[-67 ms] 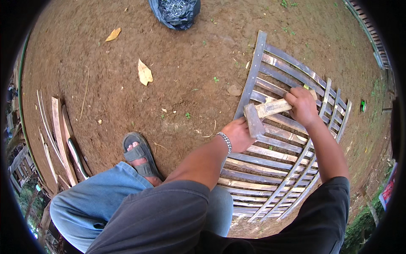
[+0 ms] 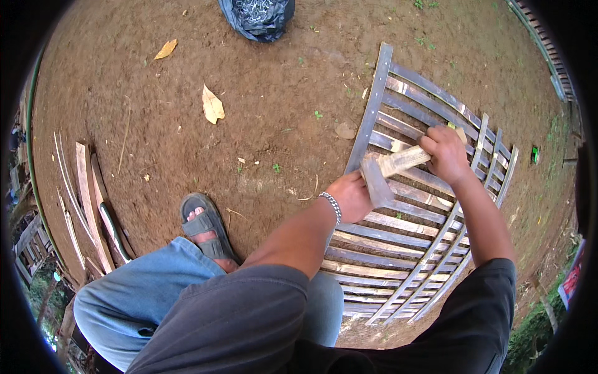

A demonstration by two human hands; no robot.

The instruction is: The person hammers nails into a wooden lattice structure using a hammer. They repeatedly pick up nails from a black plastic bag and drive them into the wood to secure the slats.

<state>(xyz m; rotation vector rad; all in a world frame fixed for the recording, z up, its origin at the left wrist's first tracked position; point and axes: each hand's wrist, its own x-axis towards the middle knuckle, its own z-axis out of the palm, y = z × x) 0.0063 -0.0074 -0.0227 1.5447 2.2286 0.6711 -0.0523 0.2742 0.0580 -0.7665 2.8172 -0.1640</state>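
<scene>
My right hand point(image 2: 446, 153) is closed round the pale wooden handle of a hammer point(image 2: 403, 162). Its blocky metal head is slightly blurred and hangs over the fingers of my left hand point(image 2: 350, 198), which wears a chain bracelet. The left hand is closed at the edge rail of a slatted panel point(image 2: 374, 106); what its fingers pinch, if anything, is hidden behind the hammer head. Long dark and pale strips run across the panel, fixed to the rail at one end and crossed by several thin bars on the right. The panel lies on the ground beside my legs.
A black plastic bag point(image 2: 274, 25) holding many small metallic pieces stands at the far middle. Wooden strips point(image 2: 92, 206) and a saw-like tool with a green-and-white handle point(image 2: 112, 227) lie at the left. Dry leaves point(image 2: 212, 106) dot the bare soil. My sandalled foot point(image 2: 208, 227) is left of the panel.
The hammer head has shifted slightly downward in the picture, beside my left fingers. Both hands keep their grip and place.
</scene>
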